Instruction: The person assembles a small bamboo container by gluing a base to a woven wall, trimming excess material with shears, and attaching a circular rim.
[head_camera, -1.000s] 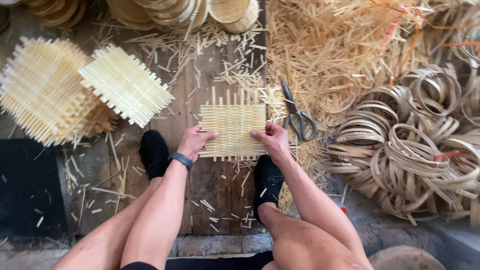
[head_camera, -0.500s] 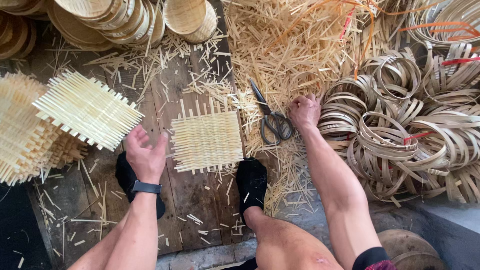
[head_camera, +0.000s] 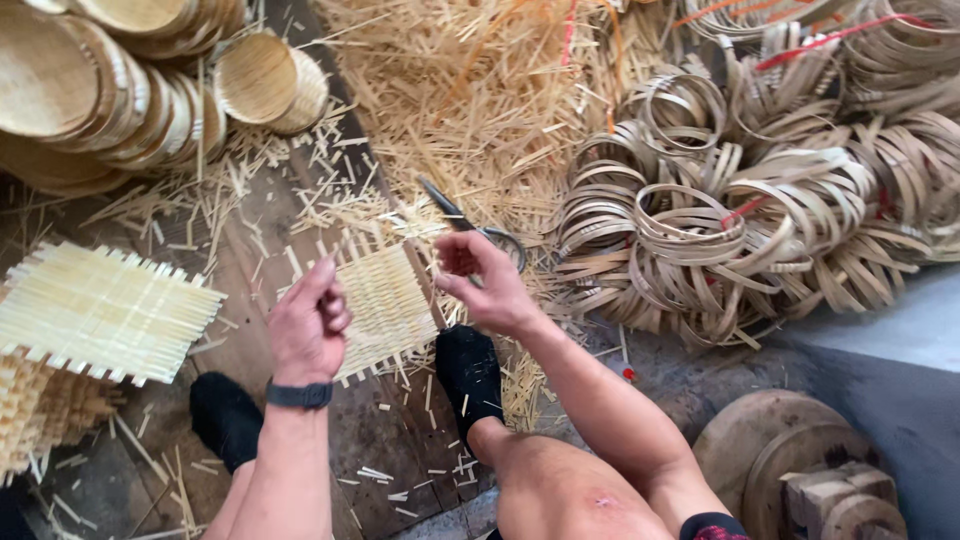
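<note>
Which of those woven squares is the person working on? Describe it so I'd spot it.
Start at the dark plank floor between the two black-socked feet. The small woven mat lies flat there, between both raised hands. Unlike the stacked mats at the left, it lies alone.

scissors (head_camera: 470, 225): handles hidden behind right hand (head_camera: 485, 285); woven mat (head_camera: 385, 305): part-covered by left hand (head_camera: 308, 325)

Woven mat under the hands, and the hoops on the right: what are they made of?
Woven mat: looks like thin split bamboo or similar cane, pale yellow, unfinished; flat strips crossed in a plain weave, ends loose. Hoops: apparently the same kind of strip, wider and tan, bent into rings, bare and matte.
</note>
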